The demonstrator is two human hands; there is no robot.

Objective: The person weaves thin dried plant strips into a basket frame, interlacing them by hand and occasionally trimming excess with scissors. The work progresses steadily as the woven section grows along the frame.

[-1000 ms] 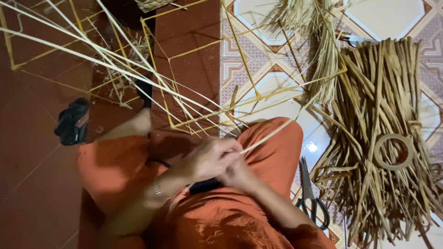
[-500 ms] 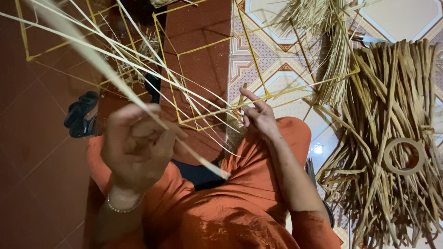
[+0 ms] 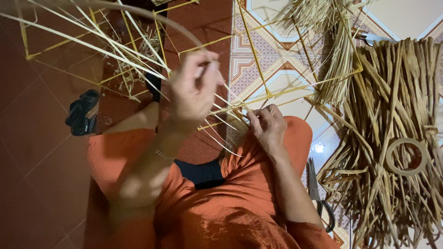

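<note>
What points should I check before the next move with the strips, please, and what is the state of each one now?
1. Left hand grips a pale strip, raised: ok.
2. Right hand pinches the woven joint on the knee: ok.
3. Strip free of tangles along its length: cannot tell.
4. Scissors within reach beside the right leg, on the floor: ok.
5. Tape ring lies on the pile of dried strips: ok.

Pale straw strips [image 3: 138,55] fan out from knee; thin yellow frame [image 3: 258,69] beside.
</note>
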